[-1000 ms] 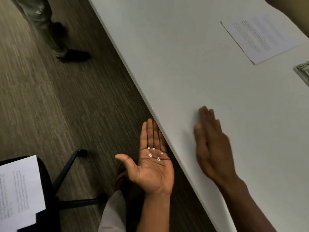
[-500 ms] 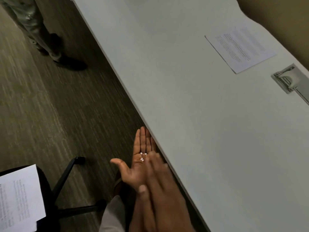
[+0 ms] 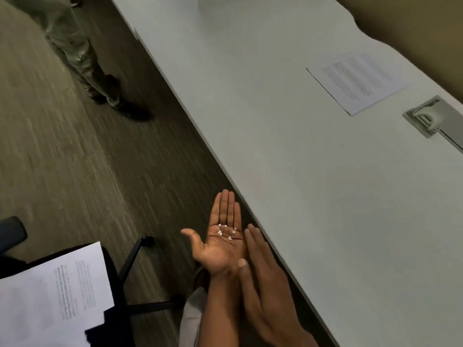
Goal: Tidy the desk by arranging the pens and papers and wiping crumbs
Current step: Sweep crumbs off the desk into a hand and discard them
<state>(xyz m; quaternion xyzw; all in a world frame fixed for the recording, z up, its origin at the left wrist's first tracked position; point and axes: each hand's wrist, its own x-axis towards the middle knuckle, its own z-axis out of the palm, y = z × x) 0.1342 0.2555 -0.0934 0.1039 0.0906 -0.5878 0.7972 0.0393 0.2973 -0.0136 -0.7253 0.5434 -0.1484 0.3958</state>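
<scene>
Cupping crumbs [image 3: 226, 232], left hand [image 3: 220, 239] beside desk [image 3: 313, 171] edge.

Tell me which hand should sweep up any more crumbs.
Probably the right hand: it is free beside the grey desk edge, while the upturned left palm already cradles the small white crumbs.

The desk [image 3: 313, 196] top looks smooth and matt; the floor [image 3: 75, 159] is rough, streaked carpet; printed sheet [image 3: 358, 81] is matt paper.

Most of the desk [image 3: 313, 196] is lying bare along its near edge. Toward the far edge, a sheet [image 3: 358, 82] and a grey fitting [image 3: 431, 116] are taking up room. A chair [image 3: 120, 284] is blocking the floor at left.
</scene>
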